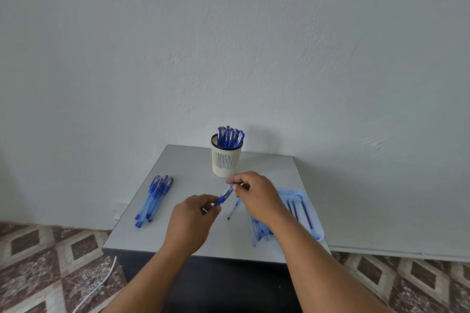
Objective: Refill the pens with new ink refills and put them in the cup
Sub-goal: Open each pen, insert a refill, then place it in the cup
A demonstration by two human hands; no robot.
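Observation:
A blue pen (225,195) is held above the table between both hands. My left hand (192,218) pinches its lower end and my right hand (255,194) pinches its upper, capped end. The white mesh cup (225,162) stands at the back of the grey table (183,168) with several blue pens (230,137) upright in it. A pile of several blue pens (153,199) lies on the left of the table. A loose refill (233,209) lies on the table under my hands. A clear tray (311,213) on the right holds refills (306,213).
Several clear pen parts (259,231) lie at the tray's near left, partly hidden by my right forearm. A white wall rises just behind the table. A white cable (101,284) runs over the patterned floor tiles at the lower left.

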